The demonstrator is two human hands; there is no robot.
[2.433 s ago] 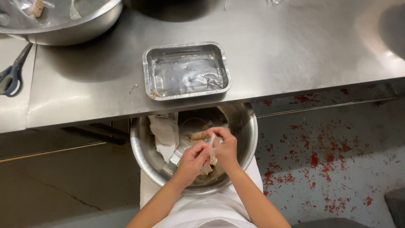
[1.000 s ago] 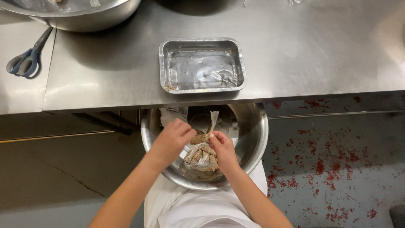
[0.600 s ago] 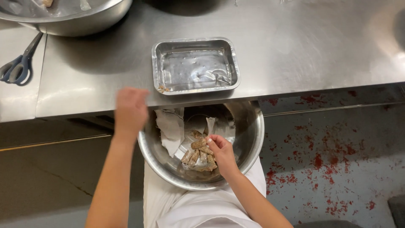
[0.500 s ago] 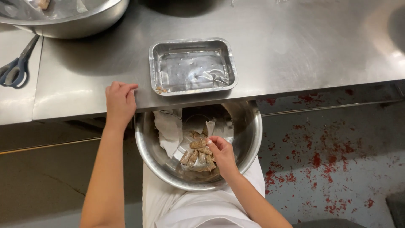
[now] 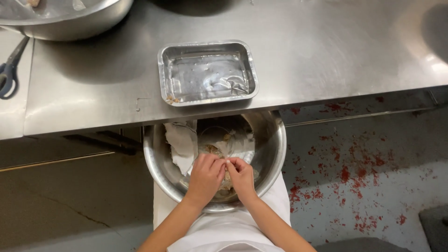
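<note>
Both hands work inside a round, polished steel bowl [image 5: 273, 154] resting on the person's lap, just below the table edge. The left hand [image 5: 204, 178] and right hand [image 5: 242, 176] meet at the bowl's centre, fingertips pinched together on a small pale scrap [image 5: 227, 162] between them; what the scrap is made of cannot be told. Under the hands lie crumbly brown bits [image 5: 212, 149], partly hidden. At 10 o'clock inside the bowl sits torn, crumpled white paper [image 5: 179, 144]; a thin clear film [image 5: 238, 147] lies toward 12 o'clock.

On the brushed steel table [image 5: 326, 56], directly at 12 o'clock from the bowl, stands a rectangular foil tray [image 5: 207, 72] with rolled rim and wrinkled, shiny floor; a few brown crumbs [image 5: 172, 99] sit in its near left corner. A large steel basin [image 5: 74, 18] is at 11 o'clock, cut off by the frame. Blue-handled scissors [image 5: 8, 70] lie at 10 o'clock. The grey floor [image 5: 364, 168] at 3 o'clock is speckled red.
</note>
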